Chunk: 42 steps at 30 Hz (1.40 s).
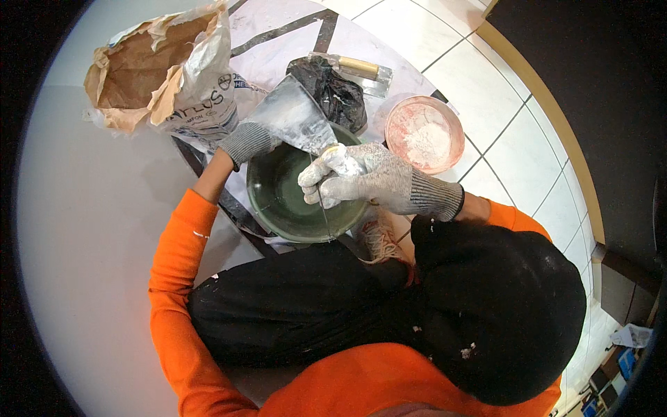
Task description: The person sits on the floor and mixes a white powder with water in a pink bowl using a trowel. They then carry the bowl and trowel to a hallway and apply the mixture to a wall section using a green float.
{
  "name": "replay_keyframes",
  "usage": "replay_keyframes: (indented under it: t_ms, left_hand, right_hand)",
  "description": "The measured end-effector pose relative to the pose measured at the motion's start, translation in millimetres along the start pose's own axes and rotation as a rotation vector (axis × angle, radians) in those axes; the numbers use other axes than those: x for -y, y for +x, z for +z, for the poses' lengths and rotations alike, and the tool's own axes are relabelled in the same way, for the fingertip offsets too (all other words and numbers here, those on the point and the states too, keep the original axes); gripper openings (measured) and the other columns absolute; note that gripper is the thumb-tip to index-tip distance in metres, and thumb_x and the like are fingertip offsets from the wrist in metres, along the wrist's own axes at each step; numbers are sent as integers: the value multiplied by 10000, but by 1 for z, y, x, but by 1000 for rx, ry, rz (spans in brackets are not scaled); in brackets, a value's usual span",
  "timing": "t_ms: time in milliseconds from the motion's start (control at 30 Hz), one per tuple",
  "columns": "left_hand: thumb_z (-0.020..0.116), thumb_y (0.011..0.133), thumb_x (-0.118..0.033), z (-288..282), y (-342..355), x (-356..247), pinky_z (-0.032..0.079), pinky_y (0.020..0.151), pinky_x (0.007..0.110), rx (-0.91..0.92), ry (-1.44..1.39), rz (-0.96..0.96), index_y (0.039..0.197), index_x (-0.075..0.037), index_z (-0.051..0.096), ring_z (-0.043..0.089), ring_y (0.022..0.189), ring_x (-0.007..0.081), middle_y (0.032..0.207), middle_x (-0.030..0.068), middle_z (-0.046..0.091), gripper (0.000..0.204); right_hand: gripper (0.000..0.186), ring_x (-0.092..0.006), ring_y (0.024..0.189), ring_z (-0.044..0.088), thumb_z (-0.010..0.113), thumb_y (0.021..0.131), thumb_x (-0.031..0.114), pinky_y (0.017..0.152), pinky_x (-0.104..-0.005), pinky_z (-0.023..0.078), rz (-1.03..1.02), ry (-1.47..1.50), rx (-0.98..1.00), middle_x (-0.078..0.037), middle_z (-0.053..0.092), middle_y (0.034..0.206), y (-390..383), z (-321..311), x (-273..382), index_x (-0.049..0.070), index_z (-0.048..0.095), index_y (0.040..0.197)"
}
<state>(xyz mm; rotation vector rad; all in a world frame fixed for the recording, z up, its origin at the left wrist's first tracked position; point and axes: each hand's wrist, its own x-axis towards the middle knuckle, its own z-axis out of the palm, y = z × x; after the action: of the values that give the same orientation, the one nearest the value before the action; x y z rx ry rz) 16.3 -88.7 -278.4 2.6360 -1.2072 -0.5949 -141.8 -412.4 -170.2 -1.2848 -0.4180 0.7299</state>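
Handling the wide-bladed scraper [295, 115] above the dark green bucket [266, 198] looks like the step in hand: the right hand [379, 177] curls closed round its handle, while the left hand [251, 142] meets the blade — fingers hidden, grip uncertain. The next move likely calls for a steady blade. A pale, dark-striped sheet [274, 12] lies underneath — white floor tiles [514, 149] beyond.

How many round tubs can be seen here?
2: the green tub beneath the right hand, and the pink-stained tub holding white powder, at its upper right. Any behind the paper sack would be hidden.
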Motion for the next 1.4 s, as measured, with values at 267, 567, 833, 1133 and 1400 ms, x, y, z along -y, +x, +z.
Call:
replay_keyframes:
  t_ms: [267, 567, 833, 1133, 1400]
  left_hand:
    - [591, 1003, -278, -10, 21, -12, 404, 1153, 404, 1, 18, 109, 1401, -89, 586, 534, 1324, 329, 1423, 154, 592, 442]
    - [622, 1007, -361, -42, 27, -75, 473, 870, 364, -47, -232, 12, 1196, -30, 656, 591, 964, 208, 1061, 104, 650, 383]
    - [631, 1011, -470, -61, 46, -114, 478, 621, 282, 198, -517, -447, 979, -47, 653, 551, 672, 94, 785, 2, 589, 425]
    - [612, 1051, -380, -51, 42, -91, 495, 704, 238, 191, -957, -447, 1024, -85, 627, 548, 780, 46, 906, -41, 606, 297]
    - [607, 1056, -319, -42, 47, -85, 497, 726, 238, 109, -989, -410, 1014, -79, 621, 568, 785, 54, 912, -36, 621, 244]
  right_hand:
    - [337, -181, 1084, 686, 677, 974, 214, 977, -322, 538, -118, -7, -56, -110, 714, 1166, -17, -7, 5, 17, 675, 1247]
    - [328, -156, 1061, 694, 673, 993, 233, 943, -301, 546, -129, 102, -84, -92, 722, 1143, -31, -10, 26, 12, 681, 1236]
    - [321, -171, 1069, 696, 696, 978, 173, 926, -307, 560, -115, 205, -154, -102, 714, 1157, -44, -18, 28, -6, 670, 1244]
    - [339, -187, 1096, 687, 663, 1003, 195, 928, -319, 570, -159, 222, -135, -116, 702, 1158, -55, -34, 25, -18, 640, 1266]
    - [467, -308, 1104, 715, 631, 1010, 238, 943, -409, 607, -177, 152, -160, -231, 681, 1192, -64, -53, 26, -95, 545, 1326]
